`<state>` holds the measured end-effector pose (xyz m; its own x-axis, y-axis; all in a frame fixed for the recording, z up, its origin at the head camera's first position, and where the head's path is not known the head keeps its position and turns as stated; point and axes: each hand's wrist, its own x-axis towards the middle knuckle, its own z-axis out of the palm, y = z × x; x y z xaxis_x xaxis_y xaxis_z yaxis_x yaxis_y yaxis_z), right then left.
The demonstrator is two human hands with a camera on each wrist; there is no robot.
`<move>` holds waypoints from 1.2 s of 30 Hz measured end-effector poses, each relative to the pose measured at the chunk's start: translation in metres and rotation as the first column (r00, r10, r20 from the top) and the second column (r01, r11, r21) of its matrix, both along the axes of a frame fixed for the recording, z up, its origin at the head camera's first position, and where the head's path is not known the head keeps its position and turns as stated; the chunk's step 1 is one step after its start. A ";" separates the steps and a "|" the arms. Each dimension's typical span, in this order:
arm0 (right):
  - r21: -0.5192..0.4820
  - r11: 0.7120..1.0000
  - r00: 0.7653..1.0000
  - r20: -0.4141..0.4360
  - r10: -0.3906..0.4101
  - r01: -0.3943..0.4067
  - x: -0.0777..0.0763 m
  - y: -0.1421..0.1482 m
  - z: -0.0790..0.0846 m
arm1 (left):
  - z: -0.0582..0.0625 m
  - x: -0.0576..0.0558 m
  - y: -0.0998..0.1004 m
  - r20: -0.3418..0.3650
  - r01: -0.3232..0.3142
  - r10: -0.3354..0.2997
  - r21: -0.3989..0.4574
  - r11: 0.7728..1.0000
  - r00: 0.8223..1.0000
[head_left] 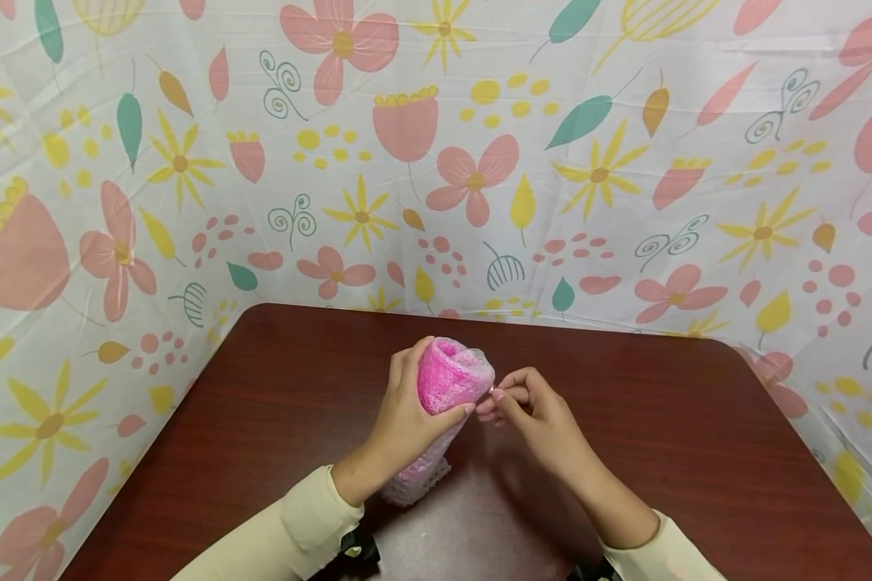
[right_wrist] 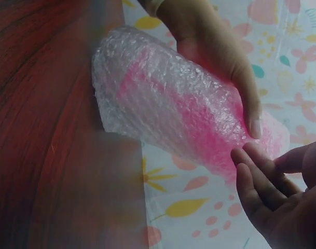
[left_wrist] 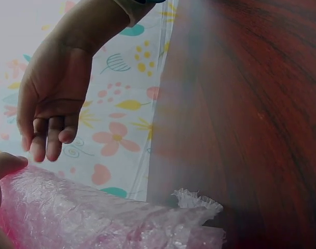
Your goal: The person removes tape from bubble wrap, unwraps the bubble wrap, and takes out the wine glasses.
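Observation:
A pink roll-shaped bundle in clear bubble wrap (head_left: 454, 379) is held at a slant over the table, its upper end folded in. My left hand (head_left: 400, 411) grips it near the top, fingers round the far side and thumb across the near side. Close to that thumb, my right hand (head_left: 541, 415) pinches at the wrap's edge with thumb and index finger; the other fingers are bent. What lies between those fingertips is too small to make out. In the right wrist view the bubble wrap (right_wrist: 163, 98) shows clear at its lower end and pink higher up.
Beneath the hands is a dark reddish-brown wooden table (head_left: 298, 363) with rounded far corners. A white flower-print cloth (head_left: 436, 202) hangs behind it and along both sides. Dark wrist straps (head_left: 359, 553) show at the cuffs of the cream sleeves (head_left: 291, 524).

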<state>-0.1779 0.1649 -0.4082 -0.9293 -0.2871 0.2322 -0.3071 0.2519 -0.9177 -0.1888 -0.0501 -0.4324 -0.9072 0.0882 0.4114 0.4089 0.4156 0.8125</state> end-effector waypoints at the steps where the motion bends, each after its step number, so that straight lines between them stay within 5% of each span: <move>1: -0.002 1.000 1.000 0.001 -0.004 0.004 0.000 0.000 0.000 | 0.000 0.000 0.000 0.002 -0.002 0.002 0.000 1.000 1.000; 16: -0.106 0.994 0.999 0.016 0.038 -0.036 0.000 0.000 0.002 | 0.000 0.001 0.000 0.000 0.000 0.000 -0.016 1.000 1.000; 36: -0.032 0.995 0.995 0.029 0.093 -0.092 0.000 0.001 0.001 | -0.002 0.000 0.001 -0.040 0.005 -0.007 -0.047 0.999 0.999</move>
